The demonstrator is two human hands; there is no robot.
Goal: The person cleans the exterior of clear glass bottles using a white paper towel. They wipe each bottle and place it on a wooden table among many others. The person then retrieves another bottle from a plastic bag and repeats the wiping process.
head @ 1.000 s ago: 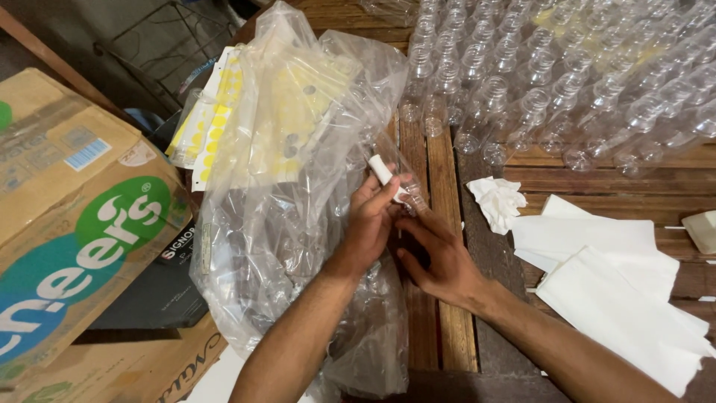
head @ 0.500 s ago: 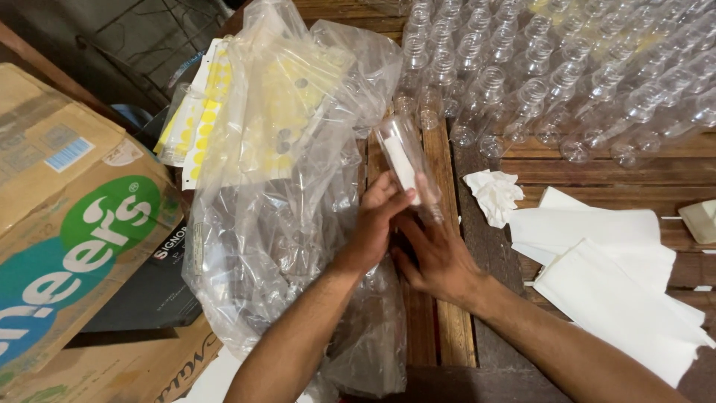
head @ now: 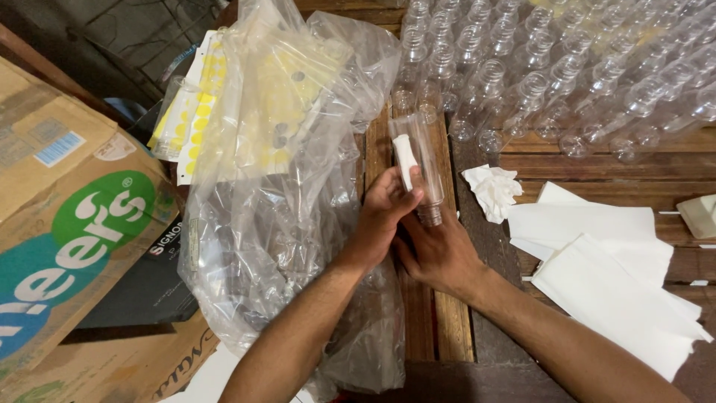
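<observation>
At the far left a cardboard box [head: 67, 224] with a green and teal printed panel stands tilted beside a dark flat packet [head: 142, 291]. Just right of the box a large clear plastic bag [head: 276, 216] lies crumpled over the wooden table [head: 436, 328], and small clear bottles show dimly through it. At the top of the bag, sheets of round yellow stickers [head: 195, 112] lie partly under the plastic.

In the middle, both forearms come up from the bottom edge. The left hand [head: 380, 220] rests against the bag's right edge, and its fingers [head: 406, 200] are curled around the lower part of a small clear plastic bottle [head: 419, 160]. The bottle is held above the table, mouth end downward, just beside the bag. A small white strip [head: 405, 158] lies along the bottle's side, pressed there by the left thumb. The right hand [head: 440, 254] sits just below and touching the left, palm down; its fingers are tucked beneath the bottle's neck, and I cannot tell how tightly they close.

Right of the hands lies a crumpled white tissue [head: 492, 190], then flat white paper sheets [head: 611, 276] overlapping one another. Across the top right, many empty clear bottles [head: 567, 67] stand packed in rows. A pale block [head: 701, 215] sits at the right edge.
</observation>
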